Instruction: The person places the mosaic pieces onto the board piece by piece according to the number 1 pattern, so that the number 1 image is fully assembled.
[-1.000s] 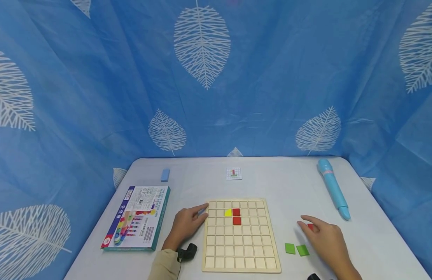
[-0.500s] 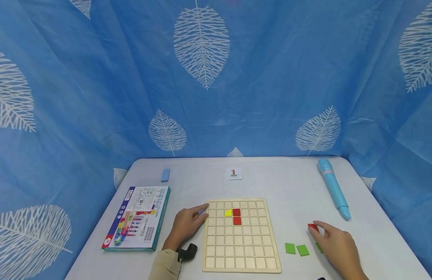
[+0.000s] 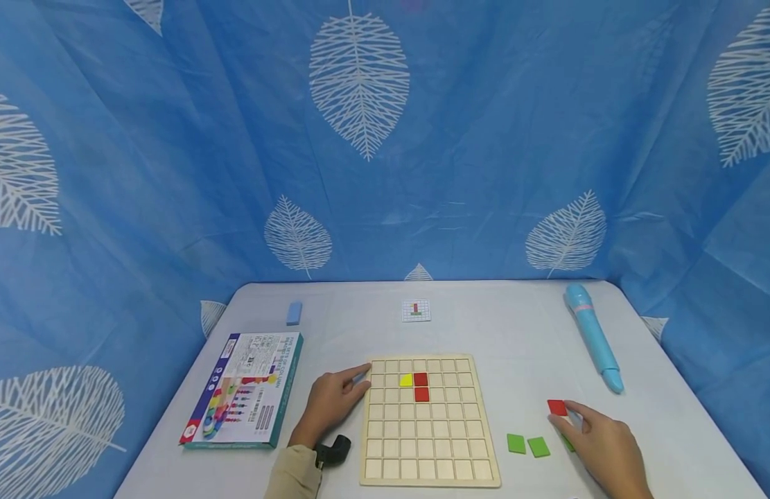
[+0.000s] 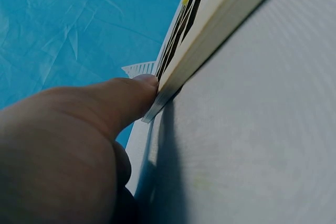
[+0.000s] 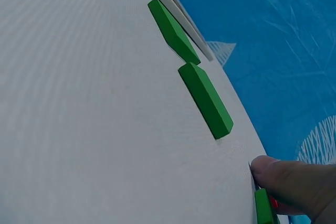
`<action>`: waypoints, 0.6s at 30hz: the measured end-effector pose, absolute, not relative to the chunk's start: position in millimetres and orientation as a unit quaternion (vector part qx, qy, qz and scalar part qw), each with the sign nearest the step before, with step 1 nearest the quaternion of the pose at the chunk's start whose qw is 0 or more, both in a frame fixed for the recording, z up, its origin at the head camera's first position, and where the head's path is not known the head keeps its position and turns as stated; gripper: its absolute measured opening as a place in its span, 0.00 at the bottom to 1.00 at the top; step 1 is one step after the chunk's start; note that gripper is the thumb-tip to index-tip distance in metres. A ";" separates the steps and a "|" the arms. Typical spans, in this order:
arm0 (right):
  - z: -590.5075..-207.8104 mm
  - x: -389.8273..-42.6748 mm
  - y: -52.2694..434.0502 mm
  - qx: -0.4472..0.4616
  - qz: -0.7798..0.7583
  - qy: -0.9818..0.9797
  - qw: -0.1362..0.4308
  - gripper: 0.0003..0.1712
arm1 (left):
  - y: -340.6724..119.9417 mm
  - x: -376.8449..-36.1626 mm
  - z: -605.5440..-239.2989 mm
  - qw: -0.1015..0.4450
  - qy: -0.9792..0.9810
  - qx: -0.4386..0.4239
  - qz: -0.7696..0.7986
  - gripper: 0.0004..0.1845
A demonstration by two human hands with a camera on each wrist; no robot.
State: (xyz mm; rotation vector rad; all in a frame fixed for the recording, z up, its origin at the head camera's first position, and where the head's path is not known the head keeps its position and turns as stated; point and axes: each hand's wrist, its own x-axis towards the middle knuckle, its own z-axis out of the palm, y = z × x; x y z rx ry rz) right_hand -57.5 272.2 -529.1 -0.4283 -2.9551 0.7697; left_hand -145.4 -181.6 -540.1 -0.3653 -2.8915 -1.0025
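Three tiles are already set in the wooden grid board (image 3: 431, 482): the yellow tile (image 3: 406, 380) in the second row from the far edge, one red tile (image 3: 421, 379) directly beside it, and a second red tile (image 3: 421, 394) in the cell just nearer to the person. The pattern card (image 3: 416, 310) beyond the board is small, but it seems to show a red column with a green row at its foot. By this comparison, I judge the work to be about half done.

Off the board there remain a loose red tile (image 3: 556, 407) and three green tiles (image 3: 515, 443), the third partly hidden. The right hand (image 3: 599, 440) pinches the loose red tile between thumb and index finger; whether it is lifted, I cannot tell. The left hand (image 3: 331, 402) grasps nothing: its extended fingertips touch the board's left edge. No green tile is placed yet.
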 end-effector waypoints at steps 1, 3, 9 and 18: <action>-529.5 -57.4 272.0 -0.138 0.248 -0.958 0.032 0.34 | -181.6 -145.3 -540.0 0.030 -0.938 -0.118 -0.326 0.21; -530.2 -57.5 271.7 -0.137 0.245 -0.959 0.039 0.34 | -181.6 -145.4 -540.2 0.031 -0.938 -0.118 -0.326 0.21; -531.3 -56.6 269.5 -0.142 0.238 -0.959 0.049 0.32 | -181.6 -144.9 -539.1 0.030 -0.938 -0.116 -0.324 0.21; -530.1 -56.2 269.0 -0.140 0.233 -0.961 0.055 0.30 | -181.2 -144.3 -539.0 0.031 -0.936 -0.118 -0.330 0.21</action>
